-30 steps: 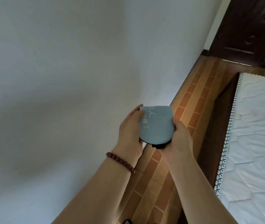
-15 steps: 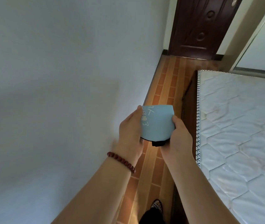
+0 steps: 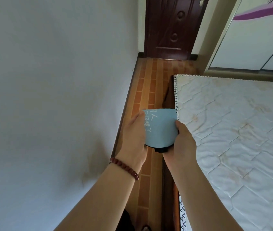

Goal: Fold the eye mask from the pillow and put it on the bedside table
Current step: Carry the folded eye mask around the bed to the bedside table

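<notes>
Pale-blue eye mask point(image 3: 161, 129) (soft, light, likely floppy) is pinched folded between left hand point(image 3: 135, 139) and right hand point(image 3: 183, 144); edges give best hold.

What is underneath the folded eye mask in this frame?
A black bit, likely its strap, pokes out below the blue eye mask, held by the left hand and right hand. Beyond lies tiled floor; the mask hides whatever sits directly behind it.
</notes>
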{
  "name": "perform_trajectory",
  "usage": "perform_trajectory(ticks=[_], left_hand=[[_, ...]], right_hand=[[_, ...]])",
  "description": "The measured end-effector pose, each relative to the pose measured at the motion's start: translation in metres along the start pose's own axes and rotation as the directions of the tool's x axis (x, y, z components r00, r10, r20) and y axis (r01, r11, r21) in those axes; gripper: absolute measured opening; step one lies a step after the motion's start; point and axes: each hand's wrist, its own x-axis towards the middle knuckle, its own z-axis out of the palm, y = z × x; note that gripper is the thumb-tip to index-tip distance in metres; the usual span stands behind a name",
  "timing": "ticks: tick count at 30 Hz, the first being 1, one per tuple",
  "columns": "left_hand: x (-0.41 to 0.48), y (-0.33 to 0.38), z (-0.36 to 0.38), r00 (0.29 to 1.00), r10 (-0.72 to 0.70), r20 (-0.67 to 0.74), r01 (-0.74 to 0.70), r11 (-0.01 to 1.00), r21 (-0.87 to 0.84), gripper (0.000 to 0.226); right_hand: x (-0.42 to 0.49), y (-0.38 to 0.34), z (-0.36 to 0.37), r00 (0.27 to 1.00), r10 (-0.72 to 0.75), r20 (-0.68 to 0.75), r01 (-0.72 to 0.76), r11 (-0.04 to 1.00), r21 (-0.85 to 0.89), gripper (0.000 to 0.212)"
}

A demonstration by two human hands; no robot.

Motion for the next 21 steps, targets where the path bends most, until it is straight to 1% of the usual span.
perform_trajectory(ticks=[4, 5, 7, 8, 11, 13, 15, 18, 21], left_hand=[[0.048, 0.002, 0.014, 0.999, -0.006, 0.042, 0.006, 1.0, -0.011, 0.028], [0.061, 0.003, 0.017, 0.999, -0.004, 0.054, 0.004, 1.0, -0.001, 0.027], [0.091, 0.009, 0.027, 0.998, -0.015, 0.061, 0.014, 1.0, 0.018, 0.023], [0.108, 0.013, 0.032, 0.998, -0.019, 0.062, 0.018, 1.0, 0.021, 0.021], [0.158, 0.033, 0.048, 0.996, -0.025, 0.081, 0.023, 0.999, 0.027, 0.017], [0.195, 0.053, 0.06, 0.995, -0.032, 0.097, 0.028, 0.999, 0.038, 0.018], [0.222, 0.069, 0.069, 0.993, -0.037, 0.11, 0.033, 0.999, 0.04, 0.021], [0.272, 0.09, 0.085, 0.992, -0.034, 0.122, 0.03, 0.999, 0.036, 0.024], [0.315, 0.105, 0.1, 0.989, -0.052, 0.138, 0.052, 0.999, 0.003, 0.024]], right_hand=[[0.046, -0.009, 0.009, 0.999, 0.03, -0.03, -0.029, 0.999, 0.031, 0.034], [0.059, -0.012, 0.013, 0.999, 0.025, -0.03, -0.024, 0.999, 0.029, 0.032], [0.088, -0.021, 0.023, 1.0, -0.007, -0.023, 0.008, 1.0, 0.019, 0.02], [0.104, -0.027, 0.03, 1.0, -0.023, -0.02, 0.024, 1.0, 0.017, 0.018], [0.155, -0.042, 0.053, 0.998, -0.037, -0.046, 0.038, 0.999, 0.008, 0.019], [0.194, -0.054, 0.072, 0.998, -0.015, -0.069, 0.017, 1.0, 0.018, 0.026], [0.221, -0.064, 0.086, 0.995, -0.007, -0.1, 0.01, 1.0, 0.026, 0.027], [0.268, -0.082, 0.111, 0.995, -0.008, -0.1, 0.011, 1.0, 0.026, 0.026], [0.309, -0.096, 0.13, 0.997, -0.023, -0.072, 0.027, 0.998, 0.05, 0.021]])
